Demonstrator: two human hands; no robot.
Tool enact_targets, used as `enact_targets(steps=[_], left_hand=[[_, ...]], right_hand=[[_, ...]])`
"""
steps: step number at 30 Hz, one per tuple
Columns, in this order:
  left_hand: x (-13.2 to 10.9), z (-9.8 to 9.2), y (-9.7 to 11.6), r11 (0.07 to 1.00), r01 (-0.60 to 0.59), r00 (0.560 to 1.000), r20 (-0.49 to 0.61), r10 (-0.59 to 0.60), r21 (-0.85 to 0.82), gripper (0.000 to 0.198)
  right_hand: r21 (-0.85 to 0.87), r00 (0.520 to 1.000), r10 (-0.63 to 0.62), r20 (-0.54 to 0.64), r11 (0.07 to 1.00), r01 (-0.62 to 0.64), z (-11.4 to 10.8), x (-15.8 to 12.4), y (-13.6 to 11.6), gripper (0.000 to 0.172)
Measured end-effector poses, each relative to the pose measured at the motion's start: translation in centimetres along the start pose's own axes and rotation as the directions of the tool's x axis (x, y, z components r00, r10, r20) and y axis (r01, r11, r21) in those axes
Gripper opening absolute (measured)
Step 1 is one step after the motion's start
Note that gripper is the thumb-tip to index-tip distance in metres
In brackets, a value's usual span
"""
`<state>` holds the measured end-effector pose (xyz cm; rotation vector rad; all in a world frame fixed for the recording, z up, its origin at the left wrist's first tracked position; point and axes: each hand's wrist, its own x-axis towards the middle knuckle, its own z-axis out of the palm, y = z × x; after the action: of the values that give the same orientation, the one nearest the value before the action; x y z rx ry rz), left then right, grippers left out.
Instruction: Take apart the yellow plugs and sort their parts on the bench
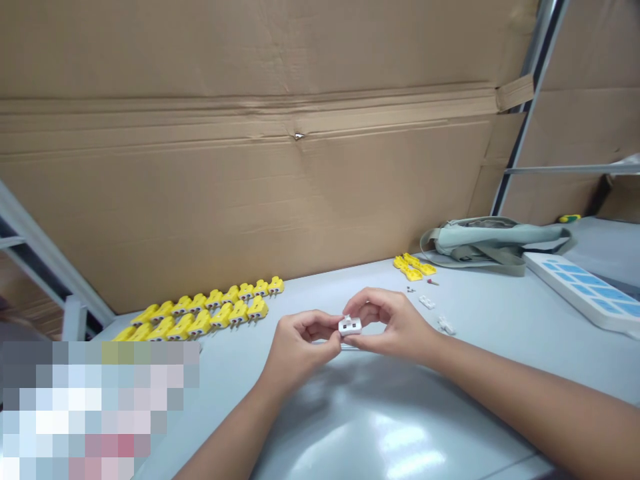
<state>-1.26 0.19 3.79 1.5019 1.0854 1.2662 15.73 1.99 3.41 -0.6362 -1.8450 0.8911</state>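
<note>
Between my two hands is a small white plastic socket piece [350, 326] with two dark slots facing me and a small raised part on top. My left hand [310, 337] pinches its left side with thumb and fingers. On the opposite side, the fingertips and thumb of my right hand [387, 320] close on it. Both hands are just above the table. To the right of my right hand lie a white plastic part [427, 302], more white pieces [446, 325], tiny metal bits [411, 289] and yellow plug shell halves [414, 267].
Two rows of yellow plugs [200, 321] with metal prongs line the back left of the table [310, 440]. A pale green bag [480, 240] and a white-and-blue panel [585, 290] lie at the right. Behind stands a cardboard wall [280, 207]. The lower left is blurred out.
</note>
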Motion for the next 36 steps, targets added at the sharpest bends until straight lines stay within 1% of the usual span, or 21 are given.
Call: enact_targets(steps=[2, 4, 6, 7, 9, 11, 14, 18, 21, 24, 27, 30, 33, 36], left_hand=[[0.1, -0.1, 0.1, 1.000, 0.027, 1.000, 0.013, -0.027, -0.013, 0.011], [0.3, -0.1, 0.2, 0.995, 0.087, 0.996, 0.007, -0.086, -0.051, 0.015], [0.4, 0.1, 0.2, 0.976, 0.168, 0.986, 0.001, -0.169, -0.137, 0.018], [0.4, 0.1, 0.1, 0.957, 0.211, 0.977, 0.011, -0.213, -0.199, 0.018], [0.3, 0.3, 0.0, 0.900, 0.289, 0.957, 0.070, -0.282, -0.325, 0.017], [0.2, 0.5, -0.1, 0.854, 0.336, 0.942, 0.128, -0.311, -0.397, 0.019], [0.2, 0.7, -0.2, 0.839, 0.333, 0.942, 0.116, -0.315, -0.431, 0.024], [0.3, 0.8, -0.3, 0.835, 0.332, 0.941, 0.092, -0.326, -0.439, 0.024], [0.2, 1.0, -0.2, 0.836, 0.335, 0.938, 0.068, -0.341, -0.435, 0.022], [0.0, 1.3, -0.2, 0.832, 0.342, 0.935, 0.071, -0.347, -0.436, 0.019], [-0.1, 1.6, -0.4, 0.817, 0.377, 0.925, 0.129, -0.358, -0.437, 0.015], [-0.2, 1.6, -0.7, 0.811, 0.412, 0.911, 0.163, -0.379, -0.415, 0.019], [-0.1, 1.6, -0.7, 0.825, 0.419, 0.907, 0.135, -0.398, -0.380, 0.025], [0.1, 1.6, -0.4, 0.843, 0.403, 0.914, 0.104, -0.393, -0.356, 0.030]], right_hand=[[-0.003, 1.000, -0.015, 0.014, 1.000, 0.015, -0.2, 0.1, 0.0, 0.020], [0.021, 1.000, -0.009, 0.019, 1.000, 0.009, -0.3, 0.1, 0.1, 0.018], [0.035, 1.000, -0.001, -0.022, 0.999, 0.002, -0.4, 0.2, 0.5, 0.019], [0.019, 0.999, -0.005, -0.054, 1.000, 0.006, -0.3, 0.1, 0.7, 0.019], [-0.058, 0.994, -0.040, -0.103, 0.998, 0.034, 0.0, 0.1, 0.9, 0.018], [-0.146, 0.989, -0.096, -0.114, 0.986, 0.079, 0.3, -0.1, 0.9, 0.016], [-0.211, 0.985, -0.146, -0.092, 0.970, 0.124, 0.6, -0.2, 0.7, 0.016], [-0.227, 0.988, -0.136, -0.079, 0.967, 0.115, 0.7, -0.1, 0.7, 0.021], [-0.336, 0.989, -0.135, -0.064, 0.936, 0.106, 0.7, 0.0, 0.8, 0.026], [-0.456, 0.983, -0.164, -0.084, 0.884, 0.108, 0.9, 0.0, 0.9, 0.032], [-0.505, 0.973, -0.221, -0.066, 0.849, 0.159, 1.1, -0.1, 1.1, 0.026], [-0.534, 0.970, -0.241, -0.038, 0.825, 0.184, 1.1, 0.0, 1.3, 0.021], [-0.555, 0.969, -0.244, -0.031, 0.810, 0.187, 1.0, 0.1, 1.5, 0.015], [-0.553, 0.959, -0.281, -0.034, 0.804, 0.216, 0.7, 0.2, 1.5, 0.007]])
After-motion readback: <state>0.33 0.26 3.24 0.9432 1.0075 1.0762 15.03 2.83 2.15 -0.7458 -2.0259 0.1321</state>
